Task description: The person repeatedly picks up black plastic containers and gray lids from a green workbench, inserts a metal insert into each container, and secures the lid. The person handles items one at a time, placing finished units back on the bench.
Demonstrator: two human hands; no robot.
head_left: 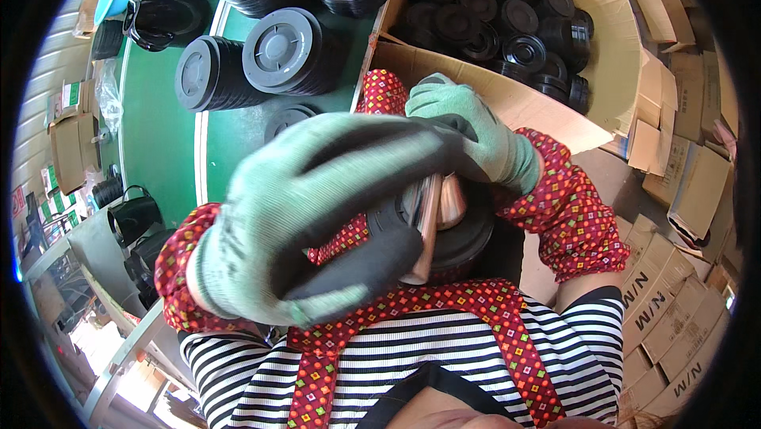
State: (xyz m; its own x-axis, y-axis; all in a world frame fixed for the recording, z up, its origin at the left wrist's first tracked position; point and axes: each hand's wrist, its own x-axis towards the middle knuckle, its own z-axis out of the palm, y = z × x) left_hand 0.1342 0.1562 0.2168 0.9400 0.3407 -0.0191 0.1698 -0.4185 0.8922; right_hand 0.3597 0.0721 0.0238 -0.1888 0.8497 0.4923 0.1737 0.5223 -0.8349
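Observation:
My left hand (317, 183), in a light green glove with a dark palm, is blurred by motion. Its thumb and fingers are spread wide apart, with nothing visibly gripped between them. The thumb tip overlaps a shiny brown strip-like piece (428, 227), whose kind I cannot make out. Just beyond the left fingertips, my right hand (460, 116) has its gloved fingers bent and closed; what they hold is hidden. Below both hands, close to my body, rests a round black piece (468, 247), partly covered by the shiny brown piece and my left hand.
Stacked black round pieces (277, 44) stand on the green table (154, 143) at left. A large carton (507, 100) of similar black pieces is beyond my right hand. Flattened cardboard boxes (666, 310) lie at right. A black handled container (133, 215) sits at left.

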